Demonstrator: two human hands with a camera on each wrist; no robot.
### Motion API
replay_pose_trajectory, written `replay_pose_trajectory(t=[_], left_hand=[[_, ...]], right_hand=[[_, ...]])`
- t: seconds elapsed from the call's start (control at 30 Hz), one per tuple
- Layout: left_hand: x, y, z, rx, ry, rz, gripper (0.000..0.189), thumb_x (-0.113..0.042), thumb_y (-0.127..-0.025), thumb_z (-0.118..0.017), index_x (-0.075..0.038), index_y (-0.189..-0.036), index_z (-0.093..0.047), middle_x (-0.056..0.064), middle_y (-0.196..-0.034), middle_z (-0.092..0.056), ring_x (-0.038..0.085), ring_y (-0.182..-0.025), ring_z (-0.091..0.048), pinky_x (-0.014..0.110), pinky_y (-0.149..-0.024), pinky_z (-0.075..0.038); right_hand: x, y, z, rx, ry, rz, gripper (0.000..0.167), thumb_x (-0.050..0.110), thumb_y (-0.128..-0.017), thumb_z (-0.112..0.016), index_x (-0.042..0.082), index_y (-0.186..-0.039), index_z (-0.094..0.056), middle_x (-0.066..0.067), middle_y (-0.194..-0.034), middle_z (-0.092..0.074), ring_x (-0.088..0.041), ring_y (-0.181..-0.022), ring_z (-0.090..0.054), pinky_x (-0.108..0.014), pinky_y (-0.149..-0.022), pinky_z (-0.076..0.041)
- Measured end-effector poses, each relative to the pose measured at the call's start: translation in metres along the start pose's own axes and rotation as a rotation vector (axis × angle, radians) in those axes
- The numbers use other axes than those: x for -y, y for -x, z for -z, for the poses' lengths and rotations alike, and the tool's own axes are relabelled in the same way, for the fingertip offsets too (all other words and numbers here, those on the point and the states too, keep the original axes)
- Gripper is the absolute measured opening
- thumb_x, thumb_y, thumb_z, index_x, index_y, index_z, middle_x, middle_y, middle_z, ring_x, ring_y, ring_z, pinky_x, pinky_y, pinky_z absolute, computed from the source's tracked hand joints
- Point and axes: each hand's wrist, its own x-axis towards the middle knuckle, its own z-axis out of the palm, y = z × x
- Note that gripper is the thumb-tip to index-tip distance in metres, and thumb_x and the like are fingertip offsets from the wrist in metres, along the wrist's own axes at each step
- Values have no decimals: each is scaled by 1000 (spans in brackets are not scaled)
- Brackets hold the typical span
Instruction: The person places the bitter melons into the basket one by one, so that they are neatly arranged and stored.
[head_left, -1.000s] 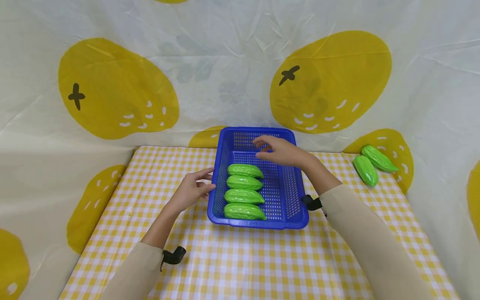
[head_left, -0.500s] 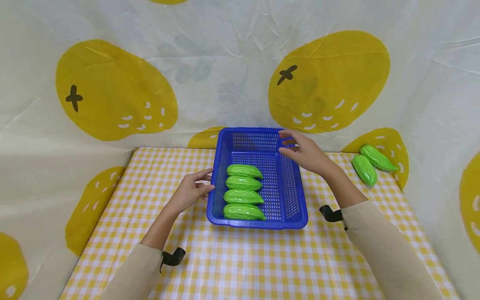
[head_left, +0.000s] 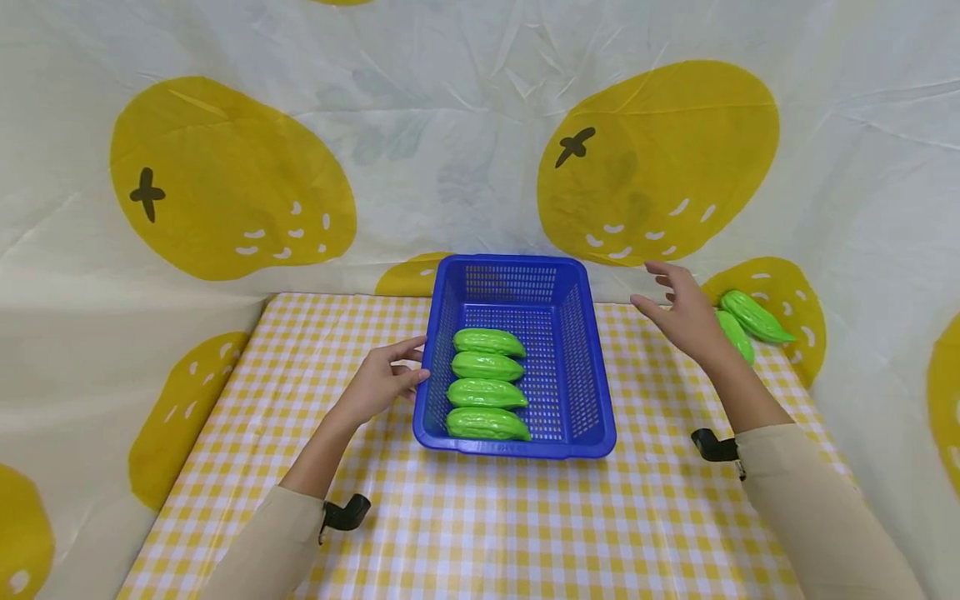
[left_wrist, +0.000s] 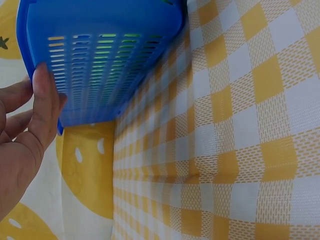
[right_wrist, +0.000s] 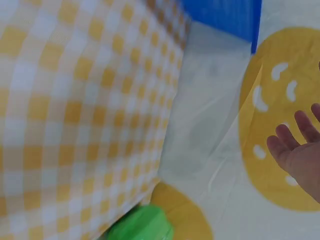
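Note:
In the head view, a blue plastic basket (head_left: 513, 448) with slotted walls sits on the table. Several glossy green bitter gourds (head_left: 487, 367) lie in a column along its left side. My left hand (head_left: 380, 382) touches the basket's left rim from outside with relaxed fingers; the left wrist view shows its fingertips (left_wrist: 42, 82) against the blue wall. My right hand (head_left: 684, 315) is in the air right of the basket, holding nothing, fingers spread and loosely bent. Just beyond it are two more bitter gourds, a far one (head_left: 753, 315) and a nearer one (head_left: 738, 335) partly hidden by the hand.
A yellow-and-white checked cloth (head_left: 480, 533) covers the table. A pale curtain (head_left: 450, 167) printed with big yellow fruit stands close behind the table and along both sides. The far right gourds lie near the table's right back corner.
My right hand has moved from above the basket out to the right, toward the two gourds at the corner, and now partly covers one. My left hand and the basket stay in place.

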Motion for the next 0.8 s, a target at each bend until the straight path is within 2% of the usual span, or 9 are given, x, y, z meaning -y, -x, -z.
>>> replay_pose_trajectory(t=[0.07,0.23,0.33,0.5,0.6,0.8], left_hand=[[0,0,0,-1,0,3,60,1,-100,-65,-3,-156,-44,28,-135,-60,14,-75,-70,46,-68,-68],[0,1,0,-6,-3,3,60,0,-100,-66,-3,-156,-44,28,-135,-60,15,-75,-70,62,-76,-62],[-1,2,0,-7,-13,5,60,-1,-100,-66,-4,-156,-45,27,-134,-60,16,-75,-71,63,-76,-61],[0,1,0,-4,-11,17,60,-1,-99,-66,-5,-155,-46,26,-133,-60,16,-75,-71,58,-73,-64],[1,-1,-1,-3,-3,21,59,-1,-99,-66,-5,-155,-46,26,-133,-61,16,-75,-70,57,-73,-65],[1,0,0,-10,-6,10,59,-1,-99,-66,-4,-155,-46,26,-133,-61,15,-76,-71,58,-74,-64]], right_hand=[[-10,2,7,-19,18,-18,74,35,-105,-62,3,-162,-28,-25,-164,-27,-50,-149,-28,-71,-119,-31],[-37,10,25,-54,71,-100,77,46,-104,-59,14,-166,-24,-22,-168,-24,-52,-149,-28,-76,-112,-35],[-54,16,33,-69,102,-162,82,52,-103,-58,16,-167,-21,-24,-169,-20,-55,-148,-27,-81,-107,-35],[-85,25,42,-105,137,-171,80,46,-105,-57,6,-165,-23,-31,-166,-20,-61,-142,-29,-82,-105,-34],[-99,30,47,-120,184,-178,77,42,-105,-58,0,-162,-28,-35,-161,-27,-63,-136,-34,-80,-102,-36],[-116,41,56,-85,208,-267,84,47,-105,-57,-6,-161,-23,-37,-161,-25,-63,-135,-33,-81,-102,-37]])
